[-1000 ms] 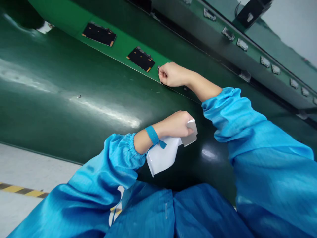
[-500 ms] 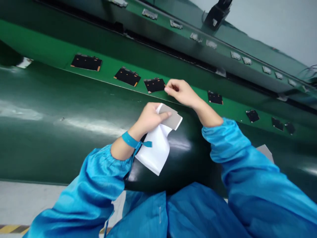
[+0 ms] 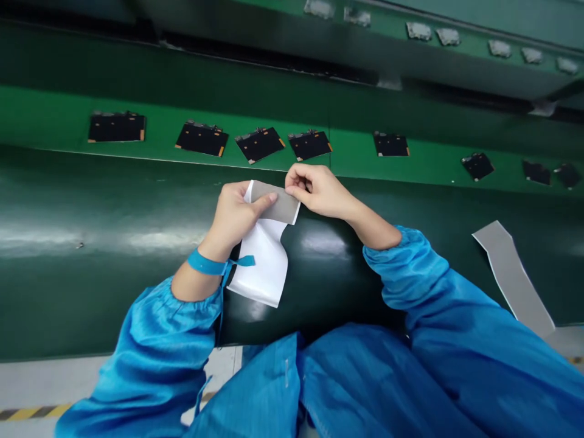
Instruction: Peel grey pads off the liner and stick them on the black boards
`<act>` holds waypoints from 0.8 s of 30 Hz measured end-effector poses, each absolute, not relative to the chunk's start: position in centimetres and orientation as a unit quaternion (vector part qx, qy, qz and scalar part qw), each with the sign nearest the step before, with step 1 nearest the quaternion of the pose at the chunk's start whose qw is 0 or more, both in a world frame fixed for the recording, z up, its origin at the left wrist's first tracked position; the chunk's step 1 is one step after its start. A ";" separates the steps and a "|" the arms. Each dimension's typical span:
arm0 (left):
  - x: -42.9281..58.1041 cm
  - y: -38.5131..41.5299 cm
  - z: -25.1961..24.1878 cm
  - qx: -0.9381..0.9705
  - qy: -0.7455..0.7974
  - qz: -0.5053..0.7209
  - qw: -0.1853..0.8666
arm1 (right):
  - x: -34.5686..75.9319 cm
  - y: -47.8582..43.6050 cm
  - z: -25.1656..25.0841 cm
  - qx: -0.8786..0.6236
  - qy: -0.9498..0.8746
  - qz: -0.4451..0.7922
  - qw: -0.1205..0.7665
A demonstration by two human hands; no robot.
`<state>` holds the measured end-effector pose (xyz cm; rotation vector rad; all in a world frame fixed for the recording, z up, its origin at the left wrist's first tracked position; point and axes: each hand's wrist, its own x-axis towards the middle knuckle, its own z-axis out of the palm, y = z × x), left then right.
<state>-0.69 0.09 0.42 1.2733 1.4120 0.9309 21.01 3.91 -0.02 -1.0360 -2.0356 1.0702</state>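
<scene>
My left hand [image 3: 237, 213] grips a folded sheet with a grey face [image 3: 279, 208] and a white side [image 3: 260, 261] that hangs down in a curve. Its thumb presses flat on the grey part, while the other fingers are hidden behind. At the sheet's upper right corner, my right hand [image 3: 319, 190] has thumb and forefinger pinched together on the edge. Whether a thin piece is between those fingertips cannot be made out. Just beyond the hands lies a black flat board [image 3: 310, 146] with small orange tabs.
Several similar boards, such as a black board [image 3: 201, 139], lie along the bright green strip [image 3: 351, 146]. Another grey sheet [image 3: 515, 274] rests on the dark green bench [image 3: 114, 292] at right. Small pale parts [image 3: 418, 31] line a raised shelf at the back.
My right hand has come down and left from the row of boards to the sheet's corner. A board that the hand covered now shows. The view has turned and shifted right.
</scene>
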 end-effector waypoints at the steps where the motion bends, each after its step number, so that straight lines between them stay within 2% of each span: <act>1: -0.7 0.1 0.5 0.523 0.584 0.382 0.490 | 21.0 3.8 -0.2 -0.391 -0.769 0.401 0.307; 6: -0.6 0.1 0.6 0.518 0.597 0.370 0.488 | 20.7 3.9 -1.0 -0.398 -0.741 0.418 0.343; 13: -0.6 0.0 0.6 0.518 0.601 0.367 0.487 | 20.9 3.9 -0.2 -0.425 -0.750 0.420 0.283; 24: -0.7 0.0 0.2 0.509 0.599 0.367 0.497 | 20.9 3.9 -0.7 -0.413 -0.734 0.454 0.290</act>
